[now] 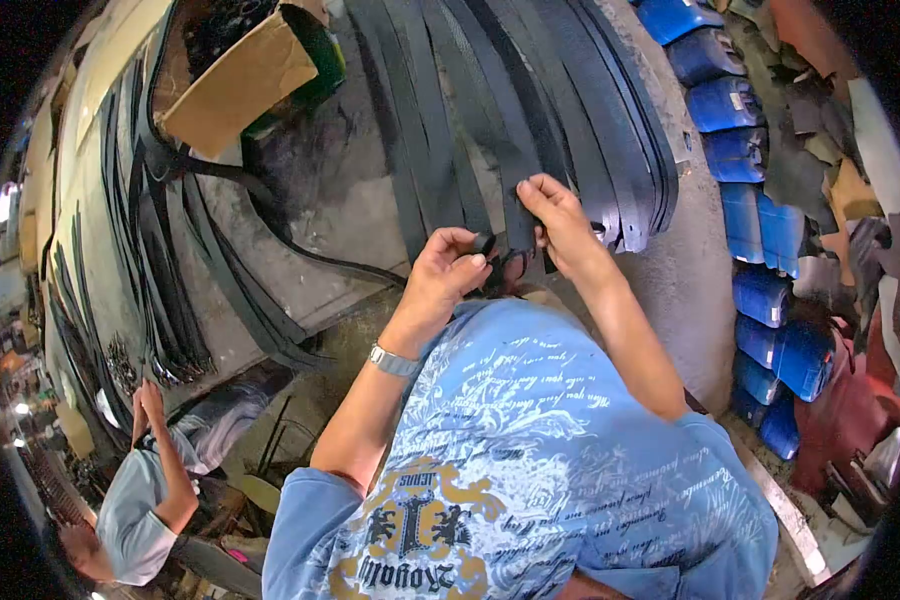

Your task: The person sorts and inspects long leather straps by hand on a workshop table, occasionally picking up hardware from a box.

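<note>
Black leather-like straps (pixel 440 110) lie lengthwise over the table in front of me. My right hand (pixel 562 222) pinches the near end of one black strap (pixel 516 212) between thumb and fingers. Just to its left, my left hand (pixel 448 268), with a metal watch on the wrist, is closed on a small curled black piece (pixel 484 243). Whether that piece belongs to the same strap cannot be made out. Both hands are close together at the table's near edge, in front of my blue shirt.
A cardboard box (pixel 240 85) stands at the table's upper left. More straps (pixel 120 230) hang along the left side, where another person (pixel 150 500) works with their hands on strap ends. Blue containers (pixel 735 155) line the right side, beside leather pieces (pixel 850 400).
</note>
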The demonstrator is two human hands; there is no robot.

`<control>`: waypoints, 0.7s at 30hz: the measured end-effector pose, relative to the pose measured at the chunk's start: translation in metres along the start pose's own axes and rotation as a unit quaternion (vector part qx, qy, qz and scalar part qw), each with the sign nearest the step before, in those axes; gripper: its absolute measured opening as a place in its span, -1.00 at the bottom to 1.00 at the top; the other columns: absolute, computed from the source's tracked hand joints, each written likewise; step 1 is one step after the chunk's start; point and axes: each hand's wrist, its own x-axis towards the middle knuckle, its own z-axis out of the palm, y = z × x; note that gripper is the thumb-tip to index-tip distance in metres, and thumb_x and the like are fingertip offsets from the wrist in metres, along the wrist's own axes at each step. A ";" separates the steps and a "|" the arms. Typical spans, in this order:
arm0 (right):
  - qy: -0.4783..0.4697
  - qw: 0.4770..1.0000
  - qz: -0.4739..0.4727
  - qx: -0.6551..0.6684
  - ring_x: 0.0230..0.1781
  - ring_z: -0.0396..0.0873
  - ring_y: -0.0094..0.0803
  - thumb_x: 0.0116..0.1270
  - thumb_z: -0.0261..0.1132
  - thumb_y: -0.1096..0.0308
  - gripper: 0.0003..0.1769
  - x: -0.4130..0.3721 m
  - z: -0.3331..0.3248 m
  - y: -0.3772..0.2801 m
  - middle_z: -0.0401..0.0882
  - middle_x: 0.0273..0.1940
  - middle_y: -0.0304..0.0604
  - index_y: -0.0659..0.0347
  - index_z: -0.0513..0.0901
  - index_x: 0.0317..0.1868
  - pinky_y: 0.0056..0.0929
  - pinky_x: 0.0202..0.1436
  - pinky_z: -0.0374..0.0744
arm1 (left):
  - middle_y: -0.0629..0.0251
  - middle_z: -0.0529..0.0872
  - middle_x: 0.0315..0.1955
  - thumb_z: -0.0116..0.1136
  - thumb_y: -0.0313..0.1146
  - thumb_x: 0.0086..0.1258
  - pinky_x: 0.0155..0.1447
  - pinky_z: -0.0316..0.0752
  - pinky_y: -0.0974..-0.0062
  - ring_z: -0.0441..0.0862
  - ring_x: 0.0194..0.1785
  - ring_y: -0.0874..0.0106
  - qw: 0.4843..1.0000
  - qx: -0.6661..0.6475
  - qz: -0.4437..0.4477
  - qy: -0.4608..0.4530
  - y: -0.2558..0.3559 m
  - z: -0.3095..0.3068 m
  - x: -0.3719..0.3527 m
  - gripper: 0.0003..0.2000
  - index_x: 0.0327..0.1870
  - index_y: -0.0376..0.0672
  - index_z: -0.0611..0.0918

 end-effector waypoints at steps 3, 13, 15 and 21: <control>0.018 1.000 -0.014 -0.018 -0.61 0.27 -0.73 0.42 0.30 0.04 -0.75 0.006 0.001 -0.003 0.38 -0.51 -0.52 0.00 0.57 -0.28 -0.68 -0.56 0.26 | 0.32 0.58 0.00 0.25 -0.50 0.39 0.16 0.56 0.55 0.59 0.01 0.57 0.998 -0.025 0.049 0.041 0.004 0.023 -0.009 -0.61 0.20 -0.17 0.44; 0.014 0.995 -0.072 -0.067 -0.42 0.29 -0.70 0.44 0.29 0.18 -0.79 0.008 0.013 0.010 0.40 -0.44 -0.46 0.15 0.57 -0.23 -0.59 -0.40 0.28 | 0.22 0.64 -0.02 0.29 -0.50 0.35 0.09 0.61 0.50 0.66 0.05 0.44 0.998 0.043 0.007 0.048 -0.005 0.033 -0.007 -0.58 0.17 -0.17 0.40; 0.018 0.991 -0.081 -0.104 -0.42 0.28 -0.69 0.44 0.28 0.22 -0.78 0.006 0.013 0.009 0.40 -0.45 -0.43 0.21 0.56 -0.22 -0.58 -0.39 0.28 | 0.22 0.64 -0.03 0.29 -0.48 0.36 0.08 0.62 0.49 0.67 0.03 0.44 0.997 0.056 0.021 0.042 -0.010 0.033 -0.006 -0.59 0.16 -0.18 0.40; 0.010 0.979 -0.127 -0.161 -0.40 0.36 -0.62 0.41 0.30 0.20 -0.74 0.006 0.005 0.012 0.47 -0.45 -0.34 0.26 0.58 -0.20 -0.50 -0.34 0.38 | 0.27 0.63 -0.10 0.32 -0.43 0.36 0.01 0.61 0.50 0.69 -0.05 0.43 0.996 -0.055 -0.028 0.058 -0.009 0.040 -0.006 -0.59 0.14 -0.17 0.40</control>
